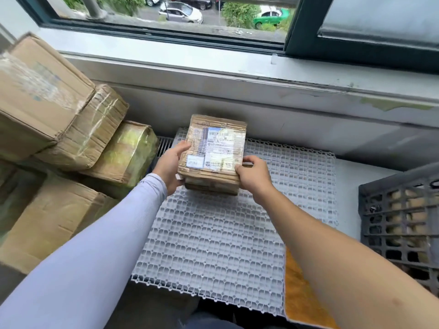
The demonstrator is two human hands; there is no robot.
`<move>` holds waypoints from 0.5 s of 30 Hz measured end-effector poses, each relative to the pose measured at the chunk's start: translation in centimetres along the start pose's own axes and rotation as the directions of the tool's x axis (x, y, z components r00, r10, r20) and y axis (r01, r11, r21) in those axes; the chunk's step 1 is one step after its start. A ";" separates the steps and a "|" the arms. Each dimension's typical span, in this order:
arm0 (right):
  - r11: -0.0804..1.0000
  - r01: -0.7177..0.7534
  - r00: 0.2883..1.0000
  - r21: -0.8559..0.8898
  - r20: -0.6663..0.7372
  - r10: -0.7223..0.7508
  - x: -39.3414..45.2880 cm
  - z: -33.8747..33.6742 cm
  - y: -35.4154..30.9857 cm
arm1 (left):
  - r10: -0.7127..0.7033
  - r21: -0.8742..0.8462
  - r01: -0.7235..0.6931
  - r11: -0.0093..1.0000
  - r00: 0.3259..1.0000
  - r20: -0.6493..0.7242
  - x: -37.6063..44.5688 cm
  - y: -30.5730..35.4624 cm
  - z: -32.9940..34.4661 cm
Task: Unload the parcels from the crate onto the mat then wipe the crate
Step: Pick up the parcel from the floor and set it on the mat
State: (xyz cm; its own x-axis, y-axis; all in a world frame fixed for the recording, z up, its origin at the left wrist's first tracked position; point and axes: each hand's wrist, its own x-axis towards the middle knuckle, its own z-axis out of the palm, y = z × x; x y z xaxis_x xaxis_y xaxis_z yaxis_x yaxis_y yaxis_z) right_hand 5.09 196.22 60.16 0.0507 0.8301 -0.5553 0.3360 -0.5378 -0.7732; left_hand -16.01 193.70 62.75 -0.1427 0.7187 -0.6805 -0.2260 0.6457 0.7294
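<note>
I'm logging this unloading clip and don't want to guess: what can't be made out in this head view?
- Crate: cut off by the right edge; its lattice wall screens the contents, so the remaining parcel count is unknown.
- Parcel label: print too small to read.
- Whether the parcel rests on the mat: its underside is hidden by the left hand and right hand.
- Orange cloth: partly covered by the right forearm.

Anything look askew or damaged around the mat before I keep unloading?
The cardboard boxes stacked left of the mat lean at tilted angles, with crumpled corners and wrinkled tape. The parcel held by the left hand and right hand looks intact.
</note>
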 end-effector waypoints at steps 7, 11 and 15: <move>1.000 0.017 1.000 -0.010 -0.025 -0.018 2.4 5.2 -2.0 | 0.032 -0.103 -0.033 0.994 0.999 -0.015 3.5 2.2 -3.4; 1.000 -0.003 0.997 -0.001 -0.076 0.003 2.9 6.2 -1.7 | -0.037 -0.221 0.027 0.975 0.998 -0.043 4.8 1.9 -4.8; 0.999 -0.030 0.997 0.030 -0.072 0.032 2.9 6.2 -1.7 | -0.037 -0.259 0.028 0.965 0.999 -0.031 5.3 1.3 -5.6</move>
State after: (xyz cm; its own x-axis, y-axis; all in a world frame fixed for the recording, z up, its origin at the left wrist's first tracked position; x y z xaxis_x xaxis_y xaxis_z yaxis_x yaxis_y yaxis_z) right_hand -1.14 198.65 58.00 0.1287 0.8207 -0.5567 0.3061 -0.5669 -0.7648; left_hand -22.43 196.92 59.73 -0.1640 0.6861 -0.7088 -0.4718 0.5765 0.6672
